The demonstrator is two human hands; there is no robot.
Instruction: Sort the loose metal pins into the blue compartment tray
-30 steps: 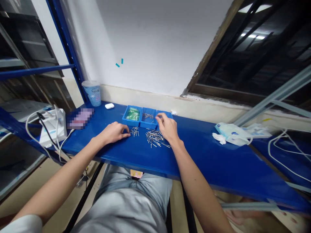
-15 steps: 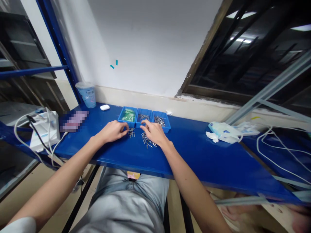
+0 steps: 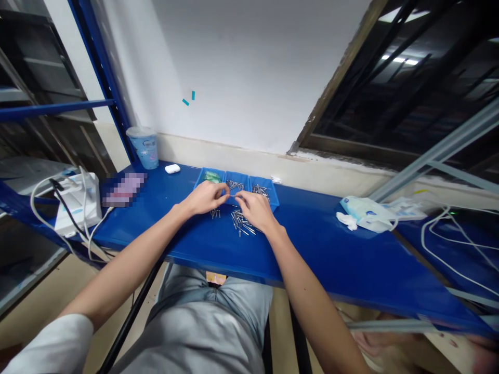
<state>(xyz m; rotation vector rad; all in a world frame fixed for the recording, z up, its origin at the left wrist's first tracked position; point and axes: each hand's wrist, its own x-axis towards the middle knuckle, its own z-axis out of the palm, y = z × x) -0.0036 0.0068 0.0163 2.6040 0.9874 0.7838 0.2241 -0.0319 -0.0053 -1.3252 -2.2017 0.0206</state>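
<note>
silver pin [image 3: 233, 196], one, slim: long axis crosswise between left hand [image 3: 209, 197] and right hand [image 3: 255, 210], each pinching an end, neither nearer; loose metal pins [image 3: 241, 224] lie beside the right hand.

A workshop is suggested: metal pins [image 3: 242, 224] are heaped at six o'clock on a blue bench [image 3: 331, 249], small boxes [image 3: 275, 197] are lined up near the centre, and a blue post [image 3: 93, 52] is seen at ten o'clock, a grey bar [image 3: 440, 154] at three.
</note>
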